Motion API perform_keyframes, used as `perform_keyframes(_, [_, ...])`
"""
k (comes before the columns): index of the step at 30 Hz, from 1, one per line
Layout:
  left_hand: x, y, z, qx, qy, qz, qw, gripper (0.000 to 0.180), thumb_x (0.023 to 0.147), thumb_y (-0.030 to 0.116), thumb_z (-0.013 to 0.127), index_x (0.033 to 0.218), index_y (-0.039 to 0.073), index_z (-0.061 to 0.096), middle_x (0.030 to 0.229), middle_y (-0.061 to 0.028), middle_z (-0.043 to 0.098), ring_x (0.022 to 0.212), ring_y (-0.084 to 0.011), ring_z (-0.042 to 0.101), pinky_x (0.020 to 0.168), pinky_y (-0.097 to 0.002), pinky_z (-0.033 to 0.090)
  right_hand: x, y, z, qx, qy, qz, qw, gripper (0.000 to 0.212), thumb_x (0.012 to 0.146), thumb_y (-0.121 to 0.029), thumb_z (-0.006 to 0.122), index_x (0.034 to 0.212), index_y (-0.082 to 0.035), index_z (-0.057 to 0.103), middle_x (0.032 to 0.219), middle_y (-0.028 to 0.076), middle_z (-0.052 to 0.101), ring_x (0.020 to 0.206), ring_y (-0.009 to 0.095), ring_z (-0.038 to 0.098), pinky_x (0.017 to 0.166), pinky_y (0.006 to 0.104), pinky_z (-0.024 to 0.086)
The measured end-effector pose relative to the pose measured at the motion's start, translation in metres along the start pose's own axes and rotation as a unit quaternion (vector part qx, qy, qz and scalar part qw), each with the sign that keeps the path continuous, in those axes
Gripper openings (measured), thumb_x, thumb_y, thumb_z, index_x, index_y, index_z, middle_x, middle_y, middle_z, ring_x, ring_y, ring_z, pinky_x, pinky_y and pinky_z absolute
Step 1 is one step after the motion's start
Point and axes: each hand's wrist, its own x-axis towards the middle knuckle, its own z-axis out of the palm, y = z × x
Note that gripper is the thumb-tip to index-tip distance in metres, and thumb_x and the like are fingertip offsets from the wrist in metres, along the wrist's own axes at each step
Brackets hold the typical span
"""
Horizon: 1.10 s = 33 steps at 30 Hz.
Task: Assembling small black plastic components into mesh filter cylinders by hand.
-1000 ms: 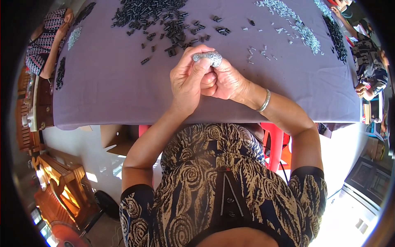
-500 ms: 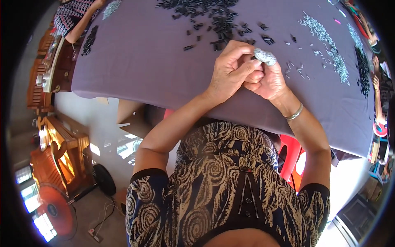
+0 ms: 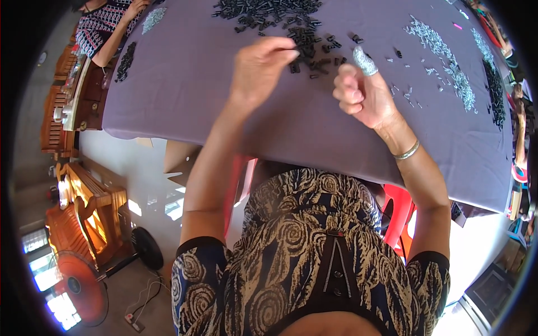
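My left hand (image 3: 256,71) is over the table at the near edge of a pile of small black cylindrical pieces (image 3: 266,12). Its thumb and forefinger come close together in a pinch. Motion blur and the dark pieces behind keep me from making out what is between the tips. To its right, my right hand (image 3: 367,96) is raised with its fingers curled toward the palm. Silvery wrapping (image 3: 365,61) covers its upright thumb. Whatever the curled fingers hold, if anything, is hidden.
Small silvery pieces (image 3: 460,88) lie scattered at the right of the purple-grey cloth (image 3: 185,84). More black pieces (image 3: 495,95) lie at the far right. Another person's arm (image 3: 115,42) rests at the far left. An orange fan (image 3: 78,285) stands on the floor at left.
My hands have come apart. The left has moved left and slightly away from me; the right stays nearly in place, its thumb now upright.
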Motion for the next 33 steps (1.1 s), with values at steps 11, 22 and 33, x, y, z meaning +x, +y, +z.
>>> perform_keyframes(11, [-0.022,-0.049,-0.064,0.307,0.050,0.059,0.949,0.015,0.075,0.007,0.069,0.089,0.003,0.065,0.078,-0.0114,0.059,0.067,-0.0233,0.059,0.062,-0.0312,0.047,-0.033,-0.068,-0.021,-0.188,0.182,-0.224,0.939,0.023,0.093,-0.012,0.040,0.072,-0.005,0.046,0.057,-0.002,0.037,0.050,0.006,0.027,0.041,0.0211,0.019])
perform_keyframes(22, [-0.015,0.009,-0.002,0.177,0.006,0.103,0.979,0.020,0.077,0.002,0.068,0.096,0.002,0.063,0.087,-0.0069,0.058,0.078,-0.0152,0.059,0.070,-0.0249,0.047,-0.100,-0.079,-0.045,-0.606,0.220,-0.094,0.759,0.015,0.082,-0.018,0.067,0.086,-0.003,0.065,0.070,-0.003,0.058,0.063,0.004,0.049,0.057,0.0213,0.041])
perform_keyframes(33, [-0.035,0.002,0.059,0.030,-0.079,0.036,0.996,0.015,0.076,0.002,0.067,0.091,0.001,0.064,0.081,-0.0044,0.057,0.065,-0.0103,0.054,0.058,-0.0224,0.043,-0.088,-0.039,-0.040,-0.718,0.192,-0.131,0.656,0.008,0.073,-0.004,0.064,0.076,0.000,0.058,0.065,0.009,0.055,0.056,0.018,0.051,0.053,0.0317,0.041])
